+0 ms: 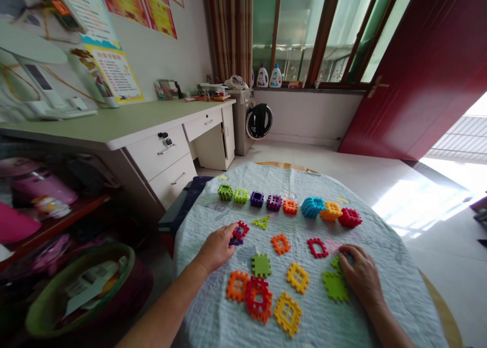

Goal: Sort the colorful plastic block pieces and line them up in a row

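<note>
Red waffle block [241,231] under our left hand [216,247], at the near left of a quilted cloth [380,267] spread over a round table [441,317]. Our fingers are down on the block's edge with the hand loosely curled, though this view does not settle whether they grip it. A small purple piece [236,241] lies touching the block on its near side. Our right hand [361,277], fingers bent downward, sits over a small green piece [337,263], just above a flat green waffle block [335,286]; we cannot tell whether it holds anything.

Both hands are at the loose pieces, not at the straight row of built-up blocks [256,199] along the far side of the cloth, which runs from green cubes through a teal curved block [313,206] to a red block [350,217] at its end. Flat waffle squares [280,244] in orange, yellow and green lie scattered nearer us, with a red block overlapping an orange one [258,298] in front. Lifting the red block under our left hand would call for closing the fingers on its rim. Beyond the table stand a white desk [152,155], a washing machine [243,119] and a red door [403,69].
</note>
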Available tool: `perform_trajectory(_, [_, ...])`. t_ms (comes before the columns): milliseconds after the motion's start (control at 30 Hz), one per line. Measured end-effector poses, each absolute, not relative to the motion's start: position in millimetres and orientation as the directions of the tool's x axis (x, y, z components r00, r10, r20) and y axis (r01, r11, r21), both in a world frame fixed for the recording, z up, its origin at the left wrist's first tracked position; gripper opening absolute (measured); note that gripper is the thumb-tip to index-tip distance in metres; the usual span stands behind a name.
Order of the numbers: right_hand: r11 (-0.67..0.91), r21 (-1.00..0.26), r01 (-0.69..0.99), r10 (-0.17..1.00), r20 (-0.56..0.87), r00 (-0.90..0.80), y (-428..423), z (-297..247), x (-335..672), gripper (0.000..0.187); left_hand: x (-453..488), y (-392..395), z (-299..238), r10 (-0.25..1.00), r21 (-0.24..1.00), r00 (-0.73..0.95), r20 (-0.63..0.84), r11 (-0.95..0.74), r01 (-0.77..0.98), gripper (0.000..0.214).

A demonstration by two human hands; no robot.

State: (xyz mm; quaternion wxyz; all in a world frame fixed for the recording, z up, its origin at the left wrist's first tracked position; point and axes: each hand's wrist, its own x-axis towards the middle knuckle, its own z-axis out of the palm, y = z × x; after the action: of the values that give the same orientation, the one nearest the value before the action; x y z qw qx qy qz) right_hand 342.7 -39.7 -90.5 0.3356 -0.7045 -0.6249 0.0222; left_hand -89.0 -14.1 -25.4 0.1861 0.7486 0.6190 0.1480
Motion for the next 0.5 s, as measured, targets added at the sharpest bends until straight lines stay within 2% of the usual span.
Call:
perform_trajectory(167, [0.008,-0.498,0.867,0.896,0.388,0.215,-39.6,-90.3,342.2,0.032,-83.7,-27.1,-16.8,0.960,0.471,0.278,-0.009,-0.241,0.848,0.054])
perform_trajectory(267, [0.009,-0.491,0.871,0.896,0.391,0.211,-39.8,-90.6,342.2,0.032,-82.0,-38.4,-6.8,0.934,0.657,0.350,-0.077,-0.216,0.722,0.049])
perform_trajectory(367, [0.013,-0.495,0.869,0.894,0.395,0.212,-40.2,-90.5,341.8,0.032,-83.0,-42.8,6.4,0.888,0.867,0.411,-0.209,-0.026,0.497,0.039])
perform_trajectory(433, [0.012,-0.498,0.867,0.893,0.395,0.215,-40.4,-90.4,341.6,0.032,-83.9,-37.5,15.7,0.868,0.923,0.437,-0.235,0.058,0.381,0.035])
perform_trajectory(500, [0.012,-0.497,0.867,0.893,0.395,0.214,-40.6,-90.7,341.9,0.031,-83.1,-23.8,23.8,0.887,0.940,0.422,-0.186,0.036,0.339,0.031])
